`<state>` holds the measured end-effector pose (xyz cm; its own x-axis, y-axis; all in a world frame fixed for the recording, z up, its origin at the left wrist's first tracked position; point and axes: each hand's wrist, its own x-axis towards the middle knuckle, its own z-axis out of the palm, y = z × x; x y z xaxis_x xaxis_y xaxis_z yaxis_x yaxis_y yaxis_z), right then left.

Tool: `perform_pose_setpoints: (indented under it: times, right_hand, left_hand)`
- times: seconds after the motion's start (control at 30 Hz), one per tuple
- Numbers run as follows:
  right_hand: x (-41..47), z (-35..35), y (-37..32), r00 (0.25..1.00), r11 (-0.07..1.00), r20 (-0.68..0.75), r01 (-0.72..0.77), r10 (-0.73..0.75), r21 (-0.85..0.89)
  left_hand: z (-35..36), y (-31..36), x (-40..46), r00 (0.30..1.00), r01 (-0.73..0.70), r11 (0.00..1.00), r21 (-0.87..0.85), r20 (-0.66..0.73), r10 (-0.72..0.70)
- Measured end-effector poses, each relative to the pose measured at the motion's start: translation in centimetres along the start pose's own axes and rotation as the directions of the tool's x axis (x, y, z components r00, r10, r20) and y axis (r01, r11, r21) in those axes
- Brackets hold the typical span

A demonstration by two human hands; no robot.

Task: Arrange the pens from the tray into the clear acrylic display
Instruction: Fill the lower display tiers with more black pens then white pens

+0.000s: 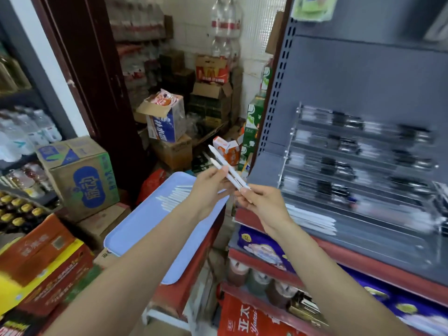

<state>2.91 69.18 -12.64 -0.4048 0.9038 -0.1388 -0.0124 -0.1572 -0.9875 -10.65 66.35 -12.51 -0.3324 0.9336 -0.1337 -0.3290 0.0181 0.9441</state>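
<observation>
Two white pens [221, 161] slant up to the left in mid-air between my hands. My left hand [210, 187] pinches them near the middle, and my right hand [260, 202] pinches their lower ends. Below my left hand lies the pale blue tray [135, 236] with several more white pens [173, 197] in a row at its far end. The clear acrylic display [358, 170] stands on the grey shelf to the right, its stepped tiers holding dark-clipped pens, with several white pens [312, 220] in its lowest tier.
Cardboard boxes [80, 175] and drink crates are stacked to the left and behind the tray. A dark door frame [97, 76] rises at the back left. Packaged goods [261, 246] fill the red-edged shelves under the display.
</observation>
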Motion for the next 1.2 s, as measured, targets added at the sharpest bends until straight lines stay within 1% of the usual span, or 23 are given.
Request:
perform_pose_setpoints:
  times: [0.07, 0.13, 0.17, 0.2, 0.23, 0.27, 0.3, 0.33, 0.37, 0.43, 0.47, 0.53, 0.6, 0.63, 0.67, 0.73, 0.9, 0.97, 1.03, 1.1, 1.13, 1.2]
  right_hand:
    - [-0.8, -1.8, -0.5, 1.0, 0.999, 0.024, 0.006, -0.005, -0.053]
    - [-1.3, -3.7, -0.8, 0.999, 0.975, 0.036, 0.034, -0.026, -0.217]
    - [-1.5, -4.8, -1.0, 0.998, 0.947, 0.025, 0.064, -0.06, -0.314]
    - [-1.7, -5.9, -1.3, 0.995, 0.924, 0.0, 0.094, -0.101, -0.372]
    - [-1.9, -7.0, -1.7, 0.989, 0.916, -0.033, 0.121, -0.145, -0.382]
    - [-2.1, -8.2, -2.2, 0.982, 0.927, -0.063, 0.145, -0.177, -0.347]
    - [-2.2, -9.2, -2.7, 0.978, 0.947, -0.079, 0.163, -0.192, -0.277]
    - [-2.3, -10.1, -3.1, 0.977, 0.963, -0.08, 0.177, -0.196, -0.205]
    - [-2.3, -10.8, -3.4, 0.978, 0.97, -0.069, 0.186, -0.199, -0.155]
    - [-2.4, -12.0, -3.6, 0.977, 0.97, -0.042, 0.201, -0.208, -0.135]
    - [-2.5, -12.5, -3.5, 0.975, 0.967, -0.039, 0.211, -0.219, -0.142]
    - [-2.8, -13.4, -3.0, 0.968, 0.961, -0.055, 0.234, -0.244, -0.149]
    - [-3.0, -14.6, -2.4, 0.955, 0.959, -0.136, 0.243, -0.262, -0.144]
    - [-3.0, -15.3, -2.0, 0.945, 0.959, -0.189, 0.24, -0.266, -0.148]
    - [-3.1, -16.0, -1.7, 0.937, 0.96, -0.233, 0.23, -0.262, -0.157]
    - [-3.3, -17.2, -0.9, 0.929, 0.963, -0.277, 0.2, -0.244, -0.179]
    - [-3.4, -17.8, 1.0, 0.93, 0.938, -0.275, 0.152, -0.242, -0.31]
    - [-3.3, -17.7, 1.3, 0.934, 0.905, -0.239, 0.156, -0.265, -0.395]
    - [-3.4, -17.6, 1.2, 0.947, 0.829, -0.14, 0.174, -0.289, -0.532]
    - [-3.4, -17.3, 1.1, 0.953, 0.694, -0.032, 0.195, -0.3, -0.694]
    - [-3.4, -17.2, 1.0, 0.953, 0.626, 0.009, 0.207, -0.303, -0.752]
    - [-3.3, -17.0, 1.0, 0.952, 0.529, 0.071, 0.227, -0.298, -0.817]
  left_hand:
    - [2.7, 0.1, -0.8, 0.997, -0.081, 0.997, -0.006, 0.007, 0.081]
    - [4.8, 0.0, -1.3, 0.992, -0.126, 0.992, 0.027, 0.014, 0.126]
    - [5.5, -0.1, -1.4, 0.989, -0.145, 0.984, 0.098, 0.022, 0.144]
    - [6.1, -0.3, -1.4, 0.985, -0.172, 0.963, 0.206, 0.043, 0.166]
    - [6.4, -0.6, -1.3, 0.975, -0.224, 0.902, 0.368, 0.09, 0.205]
    - [6.7, -0.8, -1.2, 0.954, -0.3, 0.785, 0.542, 0.17, 0.247]
    - [7.1, -1.0, -1.2, 0.929, -0.371, 0.639, 0.674, 0.264, 0.26]
    - [7.6, -1.2, -1.4, 0.907, -0.421, 0.521, 0.743, 0.345, 0.241]
    - [8.3, -1.2, -1.6, 0.89, -0.455, 0.463, 0.761, 0.406, 0.208]
    - [9.4, -1.2, -2.1, 0.855, -0.513, 0.426, 0.745, 0.49, 0.171]
    - [9.9, -1.0, -2.3, 0.843, -0.532, 0.4, 0.746, 0.51, 0.17]
    - [10.3, -1.0, -2.3, 0.84, -0.542, 0.3, 0.785, 0.497, 0.218]
    - [10.2, -1.0, -1.9, 0.855, -0.473, 0.148, 0.869, 0.412, 0.315]
    - [9.9, -0.9, -1.7, 0.855, -0.428, 0.093, 0.899, 0.37, 0.363]
    - [9.6, -0.9, -1.7, 0.848, -0.409, 0.077, 0.909, 0.348, 0.4]
    - [9.2, -0.9, -1.7, 0.839, -0.431, 0.11, 0.895, 0.353, 0.413]
    - [10.0, -1.7, -1.7, 0.859, -0.46, 0.164, 0.873, 0.39, 0.332]
    - [10.3, -2.1, -1.8, 0.853, -0.48, 0.185, 0.857, 0.407, 0.326]
    - [10.4, -2.2, -2.1, 0.855, -0.486, 0.248, 0.838, 0.399, 0.331]
    - [10.3, -2.2, -2.3, 0.871, -0.471, 0.343, 0.813, 0.366, 0.328]
    - [10.1, -2.2, -2.5, 0.874, -0.467, 0.371, 0.803, 0.353, 0.335]
    - [9.8, -2.3, -2.5, 0.874, -0.462, 0.383, 0.8, 0.339, 0.347]
